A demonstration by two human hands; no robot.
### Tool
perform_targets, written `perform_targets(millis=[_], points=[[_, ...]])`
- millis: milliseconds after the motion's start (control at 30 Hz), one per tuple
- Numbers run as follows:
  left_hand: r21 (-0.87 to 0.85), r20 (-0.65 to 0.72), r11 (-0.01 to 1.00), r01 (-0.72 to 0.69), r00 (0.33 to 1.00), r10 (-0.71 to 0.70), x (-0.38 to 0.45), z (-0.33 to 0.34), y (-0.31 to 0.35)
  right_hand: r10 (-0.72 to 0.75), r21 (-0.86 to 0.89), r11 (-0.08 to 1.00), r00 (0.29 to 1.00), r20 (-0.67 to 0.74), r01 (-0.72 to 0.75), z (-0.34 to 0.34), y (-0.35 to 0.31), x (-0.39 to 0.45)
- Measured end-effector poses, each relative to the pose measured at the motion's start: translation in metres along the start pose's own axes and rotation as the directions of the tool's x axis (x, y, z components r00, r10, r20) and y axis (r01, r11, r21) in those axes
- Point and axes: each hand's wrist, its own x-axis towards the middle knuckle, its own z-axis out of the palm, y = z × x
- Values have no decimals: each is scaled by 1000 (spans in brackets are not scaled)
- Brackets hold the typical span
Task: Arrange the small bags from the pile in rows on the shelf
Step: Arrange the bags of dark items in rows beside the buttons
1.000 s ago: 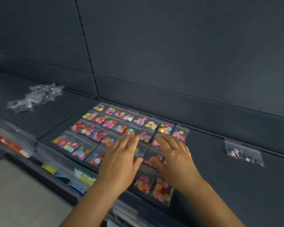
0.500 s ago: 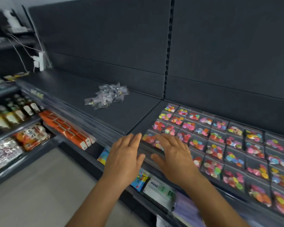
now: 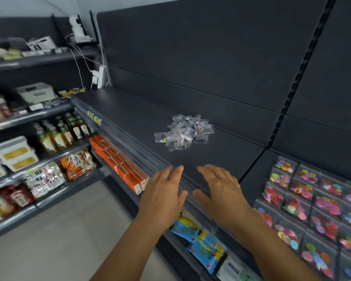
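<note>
Both hands are now hovering over the front lip of the dark shelf [image 3: 130, 118], having come away from the rows of colourful bags [image 3: 312, 209] they were resting on a second ago — the view has swung left with them, so those rows are now sitting at the right edge. Left hand [image 3: 162, 197] is reaching forward with fingers straight and close together, holding nothing; right hand [image 3: 221, 191] is doing the same beside it, fingers relaxed and slightly spread, thumb out toward the left one, also holding nothing. Ahead of them, well apart from both, the pile of small clear bags [image 3: 183, 132] is lying in a loose heap on the shelf, near the back panel (contents too small to make out). Below the shelf edge, orange boxes [image 3: 120, 165] are standing in a line and blue packets [image 3: 201, 242] are showing under the wrists. Bottles [image 3: 61, 132] and other goods are filling the racks at far left.
</note>
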Motion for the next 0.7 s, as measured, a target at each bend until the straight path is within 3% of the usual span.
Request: perform_targets(millis=[267, 500, 700], points=[[39, 50, 999, -9, 999, 7, 98, 12, -58, -9, 10, 1000, 1000, 16, 9, 13, 2, 116], [8, 97, 1000, 12, 995, -13, 159, 36, -84, 114, 0, 993, 993, 3, -114, 24, 21, 180], [-41, 146, 989, -146, 978, 150, 179, 54, -99, 81, -12, 997, 995, 54, -80, 40, 26, 193]])
